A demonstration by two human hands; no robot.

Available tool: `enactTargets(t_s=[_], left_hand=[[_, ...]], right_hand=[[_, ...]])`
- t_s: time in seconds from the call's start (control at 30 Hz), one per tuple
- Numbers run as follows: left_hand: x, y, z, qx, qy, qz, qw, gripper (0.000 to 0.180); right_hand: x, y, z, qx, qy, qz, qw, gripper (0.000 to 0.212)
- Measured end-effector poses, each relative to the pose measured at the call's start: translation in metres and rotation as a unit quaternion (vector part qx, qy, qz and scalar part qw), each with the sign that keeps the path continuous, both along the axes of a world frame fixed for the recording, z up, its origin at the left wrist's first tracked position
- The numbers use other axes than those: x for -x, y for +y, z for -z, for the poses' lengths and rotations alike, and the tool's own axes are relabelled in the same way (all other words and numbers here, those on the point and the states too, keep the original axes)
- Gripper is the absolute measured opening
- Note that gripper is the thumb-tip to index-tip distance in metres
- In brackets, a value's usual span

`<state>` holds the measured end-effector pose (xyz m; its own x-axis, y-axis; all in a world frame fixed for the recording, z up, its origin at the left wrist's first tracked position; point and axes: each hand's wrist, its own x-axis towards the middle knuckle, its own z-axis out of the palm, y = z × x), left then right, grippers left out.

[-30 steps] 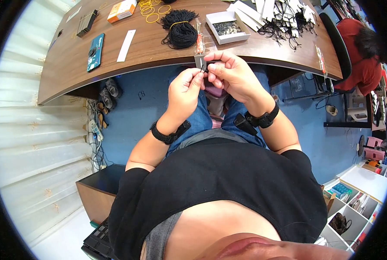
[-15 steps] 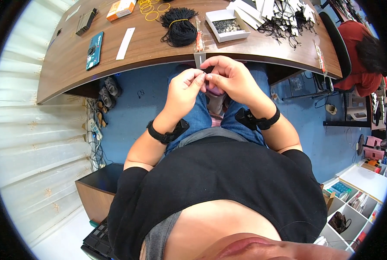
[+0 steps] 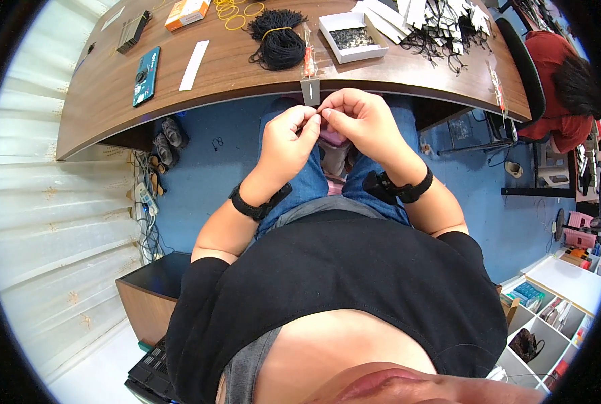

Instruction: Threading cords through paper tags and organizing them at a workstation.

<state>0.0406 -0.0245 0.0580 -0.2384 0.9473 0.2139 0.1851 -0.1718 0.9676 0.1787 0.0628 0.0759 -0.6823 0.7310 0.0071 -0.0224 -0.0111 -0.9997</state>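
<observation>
My left hand (image 3: 287,138) and my right hand (image 3: 361,124) meet fingertip to fingertip above my lap, just short of the table edge. Thumb and forefinger are pinched together on each. Something tiny and dark seems to sit where the fingertips meet, too small to name. Right behind them a grey tag (image 3: 310,91) hangs at the table's edge, below a strip in clear and red wrapping (image 3: 309,62). Beyond lies a bundle of black cords (image 3: 279,48) tied with a yellow band. To its right stands a white open box (image 3: 382,52) with small dark pieces inside.
White tags with black strings (image 3: 448,30) are heaped at the table's back right. Leftward lie a white strip (image 3: 194,66), a teal box (image 3: 147,77), an orange box (image 3: 187,13) and yellow rubber bands (image 3: 236,15). A person in red (image 3: 549,84) sits at the right.
Both hands stay at nearly the same place. The fingertips have shifted slightly, with the right forefinger now closer to the left fingertips.
</observation>
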Motion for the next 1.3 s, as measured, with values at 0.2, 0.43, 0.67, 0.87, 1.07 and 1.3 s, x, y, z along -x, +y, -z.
enactTargets(t_s=[0.2, 0.43, 0.67, 0.87, 1.07, 1.3], left_hand=[[-0.001, 0.0, -0.003, -0.054, 0.131, -0.04, 0.989, 0.013], [0.006, 0.0, -0.001, -0.026, 0.099, -0.012, 0.995, 0.014], [0.003, 0.002, -0.004, -0.028, 0.089, -0.02, 0.995, 0.011], [0.002, 0.0, -0.007, -0.059, 0.182, -0.018, 0.981, 0.015], [0.006, 0.003, 0.002, 0.016, -0.037, 0.014, 0.999, 0.015], [0.012, 0.002, 0.008, 0.053, 0.08, 0.008, 0.995, 0.011]], right_hand=[[-0.002, -0.002, 0.0, -0.051, -0.017, 0.024, 0.998, 0.011], [-0.011, 0.005, -0.004, 0.054, 0.012, -0.003, 0.998, 0.012], [-0.005, 0.008, -0.015, -0.558, -0.038, 0.078, 0.825, 0.021], [-0.007, 0.009, -0.017, -0.581, -0.099, 0.025, 0.807, 0.009], [-0.009, 0.008, -0.013, -0.569, -0.078, 0.074, 0.816, 0.008], [-0.015, 0.009, 0.0, -0.601, -0.089, 0.117, 0.785, 0.01]])
